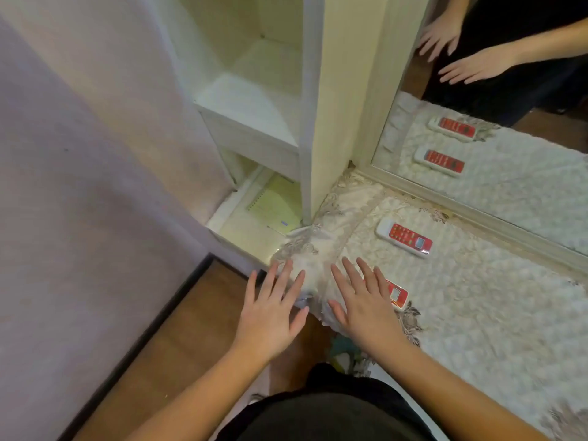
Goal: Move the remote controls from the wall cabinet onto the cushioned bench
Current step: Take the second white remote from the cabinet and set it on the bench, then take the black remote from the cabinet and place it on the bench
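- Remote controls: far remote (pixel 404 237) lies on the cushioned bench (pixel 477 313); near remote (pixel 396 294) peeks from under my right hand (pixel 362 300).
- My left hand (pixel 270 310) hovers left, fingers of both spread, gripping nothing.

The cabinet (pixel 254 100) stood at the far left, with a notebook (pixel 273 206) lying in its lowest compartment. To its right ran the cushioned bench (pixel 477 297), and a mirror (pixel 509 122) stood along the bench's far edge. One remote control (pixel 404 237) lay on the bench near the mirror; a second remote (pixel 397 295) lay nearer, partly under the right hand (pixel 362 300). The left hand (pixel 273 310) hovered just left of it, over the bench's near-left corner.
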`<state>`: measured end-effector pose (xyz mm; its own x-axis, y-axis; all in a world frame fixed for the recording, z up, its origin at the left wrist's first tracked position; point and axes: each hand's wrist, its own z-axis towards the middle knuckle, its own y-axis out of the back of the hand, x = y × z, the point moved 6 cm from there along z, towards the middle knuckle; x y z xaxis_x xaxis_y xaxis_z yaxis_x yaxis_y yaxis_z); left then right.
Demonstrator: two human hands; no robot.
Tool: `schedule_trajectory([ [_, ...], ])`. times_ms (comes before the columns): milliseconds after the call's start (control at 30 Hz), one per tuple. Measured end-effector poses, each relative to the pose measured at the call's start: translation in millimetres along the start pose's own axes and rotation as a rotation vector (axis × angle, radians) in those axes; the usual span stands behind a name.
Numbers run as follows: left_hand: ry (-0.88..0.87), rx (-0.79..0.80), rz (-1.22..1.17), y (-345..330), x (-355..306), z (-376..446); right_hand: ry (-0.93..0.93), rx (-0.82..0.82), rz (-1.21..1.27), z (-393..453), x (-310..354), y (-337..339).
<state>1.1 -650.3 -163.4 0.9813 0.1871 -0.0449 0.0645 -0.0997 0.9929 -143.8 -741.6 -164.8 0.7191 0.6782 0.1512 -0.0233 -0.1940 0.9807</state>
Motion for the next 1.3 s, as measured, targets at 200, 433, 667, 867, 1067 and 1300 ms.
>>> schedule_trajectory([
  [200,0.156,-0.027,-0.028,0,69,-65,0.123,0.011,0.002,7,84,-3],
  [433,0.410,-0.009,-0.108,0,147,-153,0.356,0.032,-0.036,4,189,-5],
  [667,0.601,-0.044,-0.142,3,201,-252,0.560,0.059,-0.044,-6,301,-14],
  [867,0.835,-0.062,-0.140,-5,228,-342,0.804,0.122,-0.064,-17,390,-28],
  [1067,1.131,-0.113,-0.195,-13,229,-408,1.069,0.172,-0.061,-27,460,-38],
  [1300,1.450,-0.058,-0.187,-19,226,-451,1.363,0.214,-0.096,-32,528,-47],
])
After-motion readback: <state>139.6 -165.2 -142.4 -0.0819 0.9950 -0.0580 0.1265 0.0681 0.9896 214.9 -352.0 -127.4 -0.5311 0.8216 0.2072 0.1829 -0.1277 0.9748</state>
